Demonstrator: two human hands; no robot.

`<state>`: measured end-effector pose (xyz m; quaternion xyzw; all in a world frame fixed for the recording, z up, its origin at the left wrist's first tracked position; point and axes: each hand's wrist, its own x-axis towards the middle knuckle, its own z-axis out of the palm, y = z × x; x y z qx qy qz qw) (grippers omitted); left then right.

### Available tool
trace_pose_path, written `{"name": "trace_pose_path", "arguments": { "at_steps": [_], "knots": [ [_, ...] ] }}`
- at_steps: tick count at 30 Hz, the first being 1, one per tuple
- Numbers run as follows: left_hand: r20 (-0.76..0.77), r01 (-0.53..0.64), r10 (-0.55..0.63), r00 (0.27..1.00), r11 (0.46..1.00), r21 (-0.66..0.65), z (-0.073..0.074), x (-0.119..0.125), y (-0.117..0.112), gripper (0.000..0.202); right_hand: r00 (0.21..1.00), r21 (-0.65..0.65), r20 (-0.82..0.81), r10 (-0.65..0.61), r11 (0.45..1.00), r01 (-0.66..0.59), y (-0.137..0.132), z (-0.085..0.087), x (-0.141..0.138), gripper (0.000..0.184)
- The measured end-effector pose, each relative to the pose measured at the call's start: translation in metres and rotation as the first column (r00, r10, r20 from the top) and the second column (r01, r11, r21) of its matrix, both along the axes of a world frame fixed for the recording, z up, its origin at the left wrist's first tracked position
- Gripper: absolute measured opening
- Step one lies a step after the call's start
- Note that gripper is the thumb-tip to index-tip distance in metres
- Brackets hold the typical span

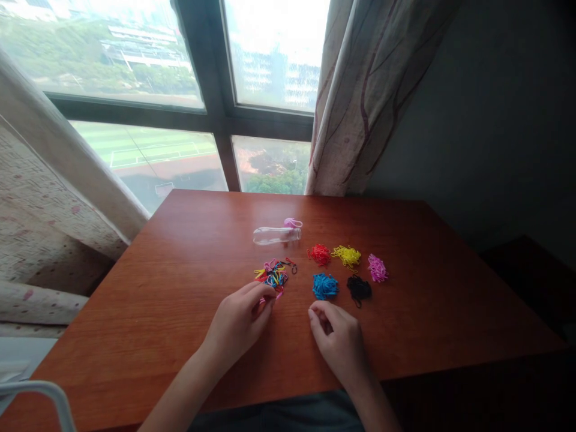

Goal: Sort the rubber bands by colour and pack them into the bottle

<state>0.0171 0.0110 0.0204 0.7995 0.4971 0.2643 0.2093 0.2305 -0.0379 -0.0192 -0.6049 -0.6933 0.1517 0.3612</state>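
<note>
My left hand [245, 315] is closed in a pinch at the near edge of a mixed pile of small coloured rubber bands [275, 274]. A pink rubber band [279, 295] shows at its fingertips. My right hand [335, 333] rests just in front of the blue rubber bands [324, 286], thumb and forefinger together; whatever lies between them is hidden. Beside the blue heap are black rubber bands [359, 288]. Behind these lie red rubber bands [320, 254] and yellow rubber bands [347, 256], with pink rubber bands [377, 268] at the right.
A clear plastic container [276, 236] lies on its side behind the mixed pile, a pink looped piece [292, 222] by its right end. The brown wooden table [180, 258] reaches to a window. Curtains [360, 90] hang at both sides. A white curved bar [49, 390] stands at lower left.
</note>
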Motion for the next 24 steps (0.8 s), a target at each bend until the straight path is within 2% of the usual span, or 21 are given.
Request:
{"name": "trace_pose_path", "arguments": {
  "at_steps": [4, 13, 19, 24],
  "knots": [
    [-0.001, -0.03, 0.03, 1.0, 0.999, -0.038, -0.006, -0.007, 0.0, 0.016, 1.0, -0.008, -0.002, 0.004, 1.0, -0.004, 0.0, -0.002, 0.0, 0.018],
    [-0.238, -0.113, 0.115, 0.964, 0.993, 0.023, -0.01, -0.019, -0.005, 0.02, 1.0, -0.019, -0.016, 0.005, 1.0, -0.005, 0.0, -0.002, 0.0, 0.016],
    [-0.274, -0.158, 0.157, 0.949, 0.987, 0.02, -0.011, -0.03, -0.008, 0.02, 1.0, -0.025, -0.013, 0.005, 1.0, -0.005, -0.001, -0.001, 0.0, 0.015],
    [-0.257, -0.169, 0.166, 0.952, 0.986, 0.013, -0.01, -0.029, -0.009, 0.021, 1.0, -0.028, -0.021, 0.01, 1.0, -0.01, 0.0, -0.001, 0.0, 0.017]
  ]
}}
